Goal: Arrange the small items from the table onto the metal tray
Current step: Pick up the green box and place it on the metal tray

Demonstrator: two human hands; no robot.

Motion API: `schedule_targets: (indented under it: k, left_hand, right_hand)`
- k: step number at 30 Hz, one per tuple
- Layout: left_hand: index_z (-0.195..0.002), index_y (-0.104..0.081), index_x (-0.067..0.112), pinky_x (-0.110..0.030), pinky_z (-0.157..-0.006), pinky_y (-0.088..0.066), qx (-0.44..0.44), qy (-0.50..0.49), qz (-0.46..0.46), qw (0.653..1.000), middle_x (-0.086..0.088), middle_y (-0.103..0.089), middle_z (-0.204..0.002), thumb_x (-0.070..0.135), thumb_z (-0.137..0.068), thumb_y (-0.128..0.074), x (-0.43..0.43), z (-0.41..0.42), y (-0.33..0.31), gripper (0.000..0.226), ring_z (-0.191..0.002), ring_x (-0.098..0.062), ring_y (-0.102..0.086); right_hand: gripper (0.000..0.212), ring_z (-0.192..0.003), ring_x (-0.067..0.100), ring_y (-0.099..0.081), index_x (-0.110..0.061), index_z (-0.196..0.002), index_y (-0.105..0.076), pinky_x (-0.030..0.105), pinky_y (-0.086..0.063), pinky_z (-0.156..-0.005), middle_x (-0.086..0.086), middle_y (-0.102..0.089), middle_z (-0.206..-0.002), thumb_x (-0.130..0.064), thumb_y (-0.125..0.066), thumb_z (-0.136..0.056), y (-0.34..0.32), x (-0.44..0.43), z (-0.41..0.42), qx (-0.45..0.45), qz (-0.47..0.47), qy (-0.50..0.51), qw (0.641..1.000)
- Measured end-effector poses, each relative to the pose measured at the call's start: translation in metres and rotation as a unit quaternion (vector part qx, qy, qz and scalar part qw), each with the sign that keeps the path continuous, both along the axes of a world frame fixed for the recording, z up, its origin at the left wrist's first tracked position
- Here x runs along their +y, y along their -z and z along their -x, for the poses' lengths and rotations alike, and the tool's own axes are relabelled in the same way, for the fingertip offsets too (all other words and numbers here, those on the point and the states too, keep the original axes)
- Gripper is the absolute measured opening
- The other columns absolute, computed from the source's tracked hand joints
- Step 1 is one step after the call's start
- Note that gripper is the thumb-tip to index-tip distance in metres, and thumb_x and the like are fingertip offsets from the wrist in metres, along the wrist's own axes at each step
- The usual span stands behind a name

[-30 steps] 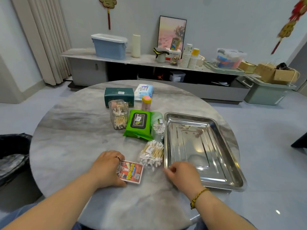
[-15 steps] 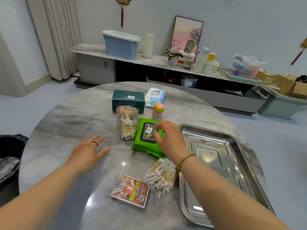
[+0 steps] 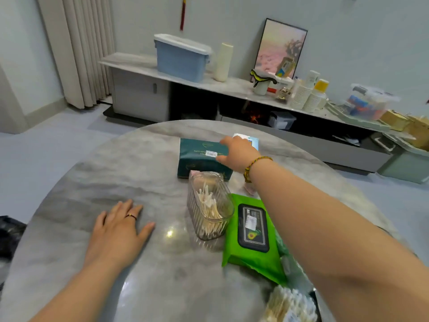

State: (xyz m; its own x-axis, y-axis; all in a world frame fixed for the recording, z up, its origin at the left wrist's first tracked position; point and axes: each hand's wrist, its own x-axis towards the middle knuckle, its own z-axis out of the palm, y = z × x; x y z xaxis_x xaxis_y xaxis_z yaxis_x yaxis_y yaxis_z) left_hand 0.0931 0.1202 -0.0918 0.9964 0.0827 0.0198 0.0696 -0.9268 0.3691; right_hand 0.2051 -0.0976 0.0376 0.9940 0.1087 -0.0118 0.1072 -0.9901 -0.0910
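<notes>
Right hand (image 3: pixel 239 154) upper centre, fingers spread over the dark green tissue box (image 3: pixel 202 159), not clamped, box long axis left-right; left hand (image 3: pixel 118 231) flat, fingers apart, on marble table (image 3: pixel 92 182).

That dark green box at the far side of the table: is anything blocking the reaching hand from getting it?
Nothing visible does. The right hand is already at the dark green box, fingers over its right end. The clear cotton swab jar and green wipes pack sit nearer, beside and under the arm. The left hand rests flat, apart.
</notes>
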Motion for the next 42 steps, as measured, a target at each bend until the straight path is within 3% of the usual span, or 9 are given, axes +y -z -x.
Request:
schedule_targets:
  k: [8, 12, 16, 21, 28, 37, 42]
  left_hand:
    - [-0.139, -0.026, 0.027, -0.035, -0.115, -0.005, -0.021, -0.005, 0.004, 1.000, 0.006, -0.019, -0.154, 0.056, -0.085, -0.034, 0.002, -0.003, 0.007, 0.061, -0.142, -0.013, -0.010]
    - [-0.140, -0.021, 0.029, -0.035, -0.116, -0.003, -0.023, -0.009, -0.008, 1.000, 0.007, -0.014, -0.155, 0.057, -0.086, -0.029, 0.001, -0.004, 0.009, 0.062, -0.143, -0.013, -0.005]
    - [-0.140, -0.019, 0.030, -0.036, -0.116, -0.003, -0.027, -0.009, -0.017, 0.999, 0.008, -0.014, -0.155, 0.057, -0.086, -0.027, 0.000, -0.005, 0.010, 0.061, -0.143, -0.013, -0.004]
    - [-0.140, -0.022, 0.029, -0.037, -0.115, -0.003, -0.024, -0.008, -0.015, 1.000, 0.007, -0.016, -0.154, 0.056, -0.086, -0.029, 0.000, -0.005, 0.010, 0.061, -0.142, -0.013, -0.006]
    - [-0.141, -0.018, 0.028, -0.037, -0.116, -0.003, 0.000, 0.000, -0.024, 1.000, 0.005, -0.013, -0.155, 0.053, -0.088, -0.028, 0.001, 0.000, 0.007, 0.059, -0.143, -0.014, -0.004]
    - [-0.138, -0.024, 0.028, -0.044, -0.115, -0.011, 0.079, 0.024, -0.026, 0.996, 0.004, -0.014, -0.155, 0.048, -0.089, -0.038, -0.017, 0.035, -0.014, 0.056, -0.143, -0.018, -0.010]
    - [-0.138, -0.025, 0.027, -0.034, -0.115, -0.015, 0.083, 0.099, -0.018, 0.992, 0.003, -0.019, -0.153, 0.043, -0.091, -0.038, -0.045, 0.061, -0.030, 0.051, -0.141, -0.015, -0.017]
  right_hand:
    - [0.093, -0.136, 0.032, -0.022, -0.017, -0.142, -0.012, 0.044, -0.027, -0.109, 0.011, -0.026, -0.149, -0.035, -0.071, -0.072, 0.015, 0.028, -0.057, 0.080, 0.006, -0.014, 0.997]
    - [0.096, -0.132, 0.031, -0.028, -0.018, -0.139, -0.016, 0.047, -0.033, -0.104, 0.012, -0.032, -0.144, -0.033, -0.076, -0.066, 0.028, 0.032, -0.071, 0.116, 0.028, -0.029, 0.992]
    - [0.100, -0.129, 0.031, -0.032, -0.018, -0.140, -0.014, 0.045, -0.032, -0.103, 0.010, -0.034, -0.142, -0.033, -0.077, -0.064, 0.039, 0.033, -0.076, 0.093, 0.032, -0.048, 0.994]
    - [0.102, -0.131, 0.033, -0.028, -0.024, -0.141, -0.007, 0.052, -0.017, -0.113, 0.010, -0.031, -0.143, -0.033, -0.073, -0.064, 0.042, 0.032, -0.072, 0.031, 0.057, -0.069, 0.995]
    - [0.102, -0.128, 0.033, -0.030, -0.025, -0.142, -0.009, 0.058, -0.013, -0.109, 0.011, -0.033, -0.140, -0.034, -0.074, -0.063, -0.008, 0.026, -0.049, -0.083, -0.005, -0.084, 0.993]
    - [0.101, -0.126, 0.034, -0.032, -0.021, -0.141, -0.011, 0.054, -0.026, -0.107, 0.012, -0.034, -0.139, -0.032, -0.075, -0.064, -0.076, -0.041, 0.032, -0.138, -0.031, -0.098, 0.985]
    - [0.103, -0.124, 0.033, -0.034, -0.020, -0.141, -0.013, 0.047, -0.030, -0.104, 0.013, -0.035, -0.139, -0.031, -0.077, -0.062, -0.083, -0.110, 0.096, -0.142, -0.042, -0.044, 0.988]
